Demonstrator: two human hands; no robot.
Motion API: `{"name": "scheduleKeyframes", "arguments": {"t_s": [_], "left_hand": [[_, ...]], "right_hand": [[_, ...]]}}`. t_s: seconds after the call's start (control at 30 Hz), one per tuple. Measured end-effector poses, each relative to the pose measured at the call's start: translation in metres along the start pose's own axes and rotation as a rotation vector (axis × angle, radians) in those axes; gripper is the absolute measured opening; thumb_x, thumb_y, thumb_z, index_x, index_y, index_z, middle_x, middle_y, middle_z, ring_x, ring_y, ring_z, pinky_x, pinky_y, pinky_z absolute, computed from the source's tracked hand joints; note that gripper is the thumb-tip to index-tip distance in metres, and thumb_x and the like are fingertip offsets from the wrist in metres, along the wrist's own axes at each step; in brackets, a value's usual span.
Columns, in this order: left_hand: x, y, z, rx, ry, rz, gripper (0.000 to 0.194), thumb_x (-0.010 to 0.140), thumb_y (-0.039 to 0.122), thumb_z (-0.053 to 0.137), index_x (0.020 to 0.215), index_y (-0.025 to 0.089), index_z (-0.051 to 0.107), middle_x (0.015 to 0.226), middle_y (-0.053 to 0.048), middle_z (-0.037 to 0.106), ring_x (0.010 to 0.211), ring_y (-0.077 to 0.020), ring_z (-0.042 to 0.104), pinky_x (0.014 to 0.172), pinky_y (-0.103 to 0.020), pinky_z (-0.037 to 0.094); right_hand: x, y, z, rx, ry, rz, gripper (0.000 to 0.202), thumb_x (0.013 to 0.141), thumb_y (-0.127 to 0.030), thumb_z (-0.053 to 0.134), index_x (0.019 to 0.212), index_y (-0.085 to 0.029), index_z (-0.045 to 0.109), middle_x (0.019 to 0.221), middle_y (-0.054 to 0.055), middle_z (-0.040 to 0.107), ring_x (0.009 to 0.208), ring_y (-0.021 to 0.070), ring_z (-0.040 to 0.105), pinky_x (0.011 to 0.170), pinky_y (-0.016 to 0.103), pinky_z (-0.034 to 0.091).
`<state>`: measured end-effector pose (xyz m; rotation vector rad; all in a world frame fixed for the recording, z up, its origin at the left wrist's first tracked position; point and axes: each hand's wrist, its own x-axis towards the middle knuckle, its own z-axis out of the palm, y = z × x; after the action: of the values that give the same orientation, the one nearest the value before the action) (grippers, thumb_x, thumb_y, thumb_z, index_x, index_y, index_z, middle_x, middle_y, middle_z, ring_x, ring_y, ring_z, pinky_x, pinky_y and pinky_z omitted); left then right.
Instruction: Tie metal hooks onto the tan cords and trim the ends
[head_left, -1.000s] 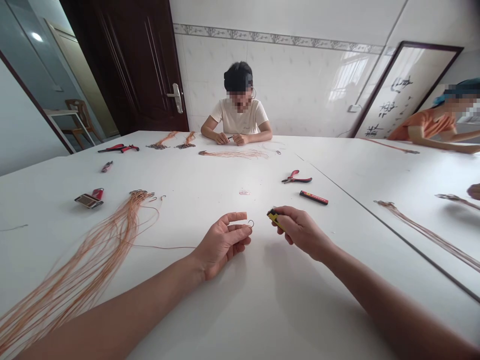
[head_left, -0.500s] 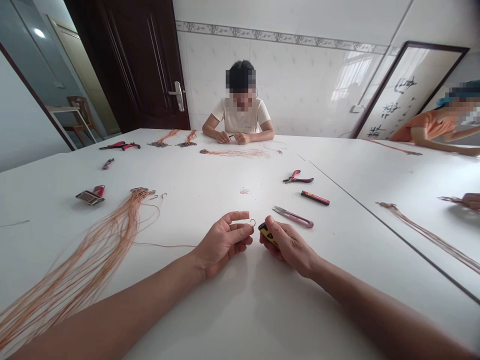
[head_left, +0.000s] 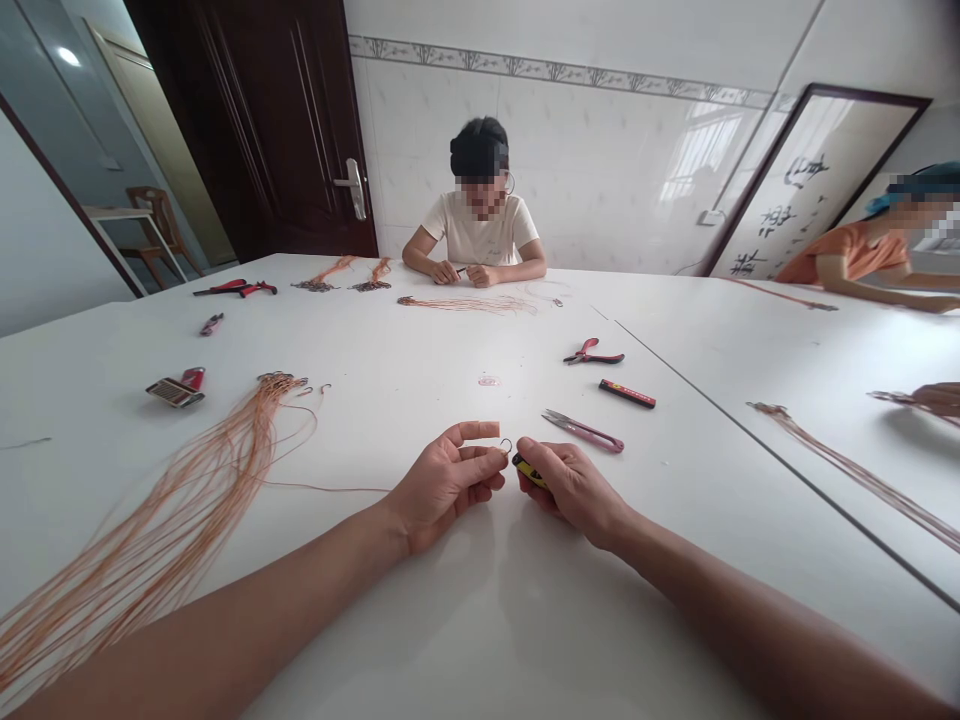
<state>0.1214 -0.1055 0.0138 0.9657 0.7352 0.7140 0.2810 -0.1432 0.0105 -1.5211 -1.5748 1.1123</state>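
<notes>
Left hand (head_left: 450, 485) pinches a small curved metal hook (head_left: 510, 444); right hand (head_left: 574, 485) wraps round what looks like a yellow-and-black plastic lighter (head_left: 531, 472) just beside it, no flame showing; loads of orange lines with metal hooks (head_left: 232, 450) already lie bunched on the white tabletop (head_left: 420, 620), this one's apart; red-and-black bar (head_left: 627, 394) has printing, too tiny to read.
</notes>
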Motion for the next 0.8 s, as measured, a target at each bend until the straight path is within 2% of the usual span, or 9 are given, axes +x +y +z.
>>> {"name": "scheduleKeyframes", "arguments": {"t_s": [0.07, 0.2, 0.33, 0.5, 0.6, 0.67, 0.8], "left_hand": [[0.000, 0.000, 0.000, 0.005, 0.005, -0.001, 0.037, 0.065, 0.026, 0.067, 0.099, 0.023, 0.053, 0.077, 0.001, 0.056, 0.066, -0.0089, 0.053, 0.066, -0.025, 0.038], [0.001, -0.001, -0.002, 0.025, 0.020, -0.013, 0.038, 0.065, 0.026, 0.068, 0.099, 0.024, 0.053, 0.078, 0.001, 0.055, 0.068, -0.0086, 0.053, 0.067, -0.024, 0.038], [0.001, -0.001, -0.003, 0.030, 0.022, -0.007, 0.037, 0.064, 0.024, 0.068, 0.098, 0.023, 0.055, 0.077, 0.001, 0.055, 0.066, -0.0085, 0.052, 0.066, -0.024, 0.039], [0.000, 0.000, -0.003, 0.034, 0.016, -0.007, 0.037, 0.064, 0.024, 0.068, 0.098, 0.023, 0.055, 0.077, 0.000, 0.056, 0.065, -0.0082, 0.052, 0.065, -0.024, 0.039], [0.000, 0.000, -0.003, 0.037, 0.017, -0.017, 0.036, 0.064, 0.025, 0.068, 0.097, 0.024, 0.055, 0.078, 0.001, 0.056, 0.066, -0.0079, 0.052, 0.065, -0.023, 0.039], [0.000, 0.000, -0.003, 0.040, 0.016, -0.023, 0.036, 0.064, 0.025, 0.068, 0.097, 0.024, 0.055, 0.078, 0.001, 0.055, 0.066, -0.0075, 0.053, 0.065, -0.023, 0.039], [0.001, 0.001, -0.003, 0.040, 0.015, -0.022, 0.036, 0.064, 0.024, 0.068, 0.097, 0.024, 0.055, 0.078, 0.001, 0.055, 0.066, -0.0076, 0.052, 0.065, -0.023, 0.040]], "right_hand": [[0.001, 0.001, -0.004, -0.101, 0.044, -0.051, 0.049, 0.081, -0.057, 0.024, 0.059, -0.018, 0.043, 0.050, -0.003, 0.037, 0.044, 0.0079, 0.031, 0.043, 0.022, 0.025], [0.008, 0.011, -0.021, -0.525, 0.213, -0.197, 0.041, 0.081, -0.052, 0.032, 0.061, -0.019, 0.044, 0.059, 0.000, 0.046, 0.055, 0.0114, 0.040, 0.050, 0.024, 0.029], [0.018, 0.023, -0.031, -0.807, 0.296, -0.190, 0.032, 0.079, -0.048, 0.041, 0.064, -0.020, 0.048, 0.069, 0.003, 0.050, 0.065, 0.0154, 0.045, 0.053, 0.025, 0.031], [0.022, 0.027, -0.035, -0.836, 0.303, -0.221, 0.031, 0.081, -0.045, 0.040, 0.070, -0.021, 0.056, 0.074, 0.005, 0.054, 0.074, 0.0187, 0.048, 0.062, 0.030, 0.036], [0.025, 0.030, -0.049, -0.831, 0.381, -0.229, 0.029, 0.084, -0.036, 0.035, 0.080, -0.020, 0.059, 0.085, 0.007, 0.058, 0.085, 0.0213, 0.050, 0.070, 0.033, 0.036], [0.029, 0.035, -0.062, -0.857, 0.412, -0.175, 0.026, 0.083, -0.032, 0.038, 0.087, -0.018, 0.059, 0.091, 0.009, 0.059, 0.090, 0.0235, 0.050, 0.070, 0.033, 0.036], [0.034, 0.043, -0.079, -0.866, 0.319, -0.027, 0.024, 0.079, -0.033, 0.041, 0.084, -0.018, 0.060, 0.079, 0.009, 0.059, 0.077, 0.0219, 0.054, 0.059, 0.029, 0.036]]}}
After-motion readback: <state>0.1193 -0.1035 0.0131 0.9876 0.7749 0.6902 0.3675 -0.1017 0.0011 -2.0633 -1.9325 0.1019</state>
